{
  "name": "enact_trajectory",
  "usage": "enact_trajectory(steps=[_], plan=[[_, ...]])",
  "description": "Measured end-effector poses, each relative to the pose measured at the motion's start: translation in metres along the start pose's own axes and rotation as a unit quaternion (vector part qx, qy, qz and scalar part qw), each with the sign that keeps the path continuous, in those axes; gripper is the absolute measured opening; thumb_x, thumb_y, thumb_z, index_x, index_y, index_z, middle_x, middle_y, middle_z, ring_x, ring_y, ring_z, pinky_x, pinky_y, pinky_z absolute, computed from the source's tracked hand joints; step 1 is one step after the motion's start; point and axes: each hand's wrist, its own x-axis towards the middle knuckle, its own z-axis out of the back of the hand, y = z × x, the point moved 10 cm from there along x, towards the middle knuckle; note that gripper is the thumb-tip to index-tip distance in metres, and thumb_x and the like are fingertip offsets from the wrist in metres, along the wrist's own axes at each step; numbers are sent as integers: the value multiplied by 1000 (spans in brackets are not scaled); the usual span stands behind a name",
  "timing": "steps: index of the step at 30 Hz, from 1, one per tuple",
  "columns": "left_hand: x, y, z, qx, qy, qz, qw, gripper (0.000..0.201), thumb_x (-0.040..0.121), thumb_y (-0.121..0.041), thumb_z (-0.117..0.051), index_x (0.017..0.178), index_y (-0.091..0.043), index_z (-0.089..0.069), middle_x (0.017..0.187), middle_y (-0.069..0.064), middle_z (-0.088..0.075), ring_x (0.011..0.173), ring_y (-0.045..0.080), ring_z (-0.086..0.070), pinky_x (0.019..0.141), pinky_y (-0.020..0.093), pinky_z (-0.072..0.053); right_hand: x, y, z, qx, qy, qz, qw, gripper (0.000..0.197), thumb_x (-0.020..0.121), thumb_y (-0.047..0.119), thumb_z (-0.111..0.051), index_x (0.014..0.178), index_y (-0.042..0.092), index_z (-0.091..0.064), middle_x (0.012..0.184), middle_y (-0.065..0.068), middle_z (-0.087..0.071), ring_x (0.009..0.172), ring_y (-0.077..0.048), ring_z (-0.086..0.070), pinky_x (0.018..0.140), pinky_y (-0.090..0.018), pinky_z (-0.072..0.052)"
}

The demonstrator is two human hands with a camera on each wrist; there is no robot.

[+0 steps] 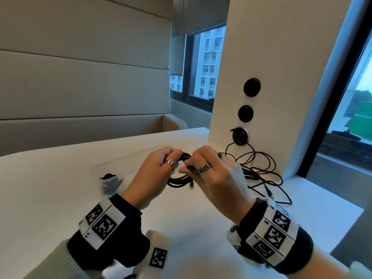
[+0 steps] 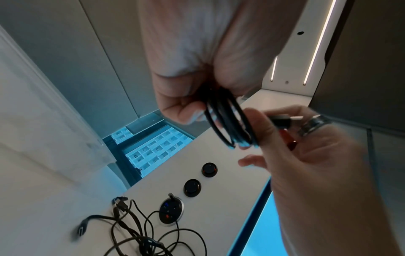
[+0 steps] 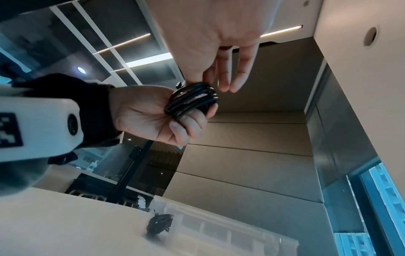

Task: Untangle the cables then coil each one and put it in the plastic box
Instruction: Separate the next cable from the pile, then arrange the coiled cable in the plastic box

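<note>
A black cable, wound into a small coil (image 1: 180, 180), hangs above the white table (image 1: 60, 178). My left hand (image 1: 174, 158) grips the coil's top with curled fingers; the left wrist view shows the loops (image 2: 228, 124) running through that grip. My right hand (image 1: 187, 168) pinches the same cable's plug end (image 2: 282, 121) between thumb and forefinger, right beside the coil. In the right wrist view the coil (image 3: 192, 100) sits in the left hand, with the right hand's fingers (image 3: 228, 81) just above it. A tangle of black cables (image 1: 259, 174) lies to the right on the table.
A clear plastic box (image 1: 128, 158) stands to the left behind the hands, with one coiled black cable (image 1: 110, 183) inside. A white pillar (image 1: 261, 77) with round sockets stands at the back right; one cable is plugged into the lowest socket (image 1: 240, 136). The table's right edge is near the tangle.
</note>
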Motion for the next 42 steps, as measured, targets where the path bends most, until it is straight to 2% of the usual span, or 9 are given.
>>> enact_trajectory(steps=[4, 9, 11, 13, 16, 18, 25, 36, 42], plan=[[1, 3, 6, -15, -24, 22, 999, 30, 98, -24, -42, 88, -3, -61, 68, 2, -50, 64, 12, -45, 62, 26, -36, -2, 5, 4, 58, -21, 20, 998, 23, 90, 21, -61, 78, 2, -65, 71, -9, -59, 48, -21, -53, 41, -32, -46], [1, -9, 17, 44, -64, -28, 997, 29, 100, -22, -35, 101, -14, -63, 80, -8, -59, 77, 6, -53, 69, 23, -40, -7, -30, -21, 241, 44, -180, 953, 9, 90, 17, -59, 83, 12, -56, 75, 7, -56, 66, -9, -58, 61, -22, -53], [-1, -13, 19, 59, -68, -43, 995, 29, 100, -22, -34, 107, -16, -62, 84, -12, -57, 78, 4, -50, 70, 21, -38, -17, -42, -46, 302, 133, -291, 898, 13, 93, 14, -54, 83, 19, -47, 74, 10, -57, 70, -2, -60, 68, -15, -52], [-3, -18, 18, 55, -66, -56, 995, 28, 100, -22, -33, 111, -18, -58, 89, -13, -57, 82, 3, -50, 73, 18, -39, -30, -46, -68, 408, 187, -397, 801, 11, 97, 16, -45, 88, 22, -42, 79, 0, -58, 67, -8, -62, 71, -28, -57], [-5, -20, 17, 11, -58, -52, 997, 25, 100, -19, -34, 114, -21, -54, 86, -16, -53, 83, 1, -49, 77, 14, -40, -39, -37, -83, 559, 192, -482, 647, 16, 101, 18, -35, 114, 16, -44, 100, -10, -58, 69, -19, -63, 64, -36, -56], [-4, -15, 16, -41, -50, -33, 997, 23, 99, -18, -35, 112, -23, -54, 83, -12, -52, 82, 4, -50, 84, 23, -45, -36, -35, -83, 609, 166, -487, 604, 24, 102, 18, -33, 117, 8, -48, 101, -12, -62, 70, -20, -64, 60, -30, -54], [4, -9, 17, 19, 15, -1, 1000, 18, 99, -26, -36, 90, -25, -52, 78, -3, -51, 73, 12, -48, 72, 29, -45, -28, -37, -79, 633, 96, -472, 606, 24, 102, 15, -32, 111, 6, -52, 92, -7, -64, 61, -18, -56, 56, -25, -47], [9, 5, 28, 104, 52, 23, 993, 16, 94, -36, -45, 89, -20, -49, 66, 0, -54, 58, 13, -48, 60, 28, -39, -22, -45, -108, 573, 149, -491, 640, 24, 101, 18, -35, 105, 19, -59, 80, 2, -60, 47, -5, -37, 49, -19, -37], [21, 43, 116, 115, -114, 73, 984, 18, 95, -29, -48, 92, -15, -59, 88, -1, -60, 82, 16, -55, 67, 26, -38, -10, -56, -145, 476, 230, -485, 696, 23, 101, 15, -36, 97, 19, -58, 77, 1, -58, 45, -6, -35, 47, -18, -34]])
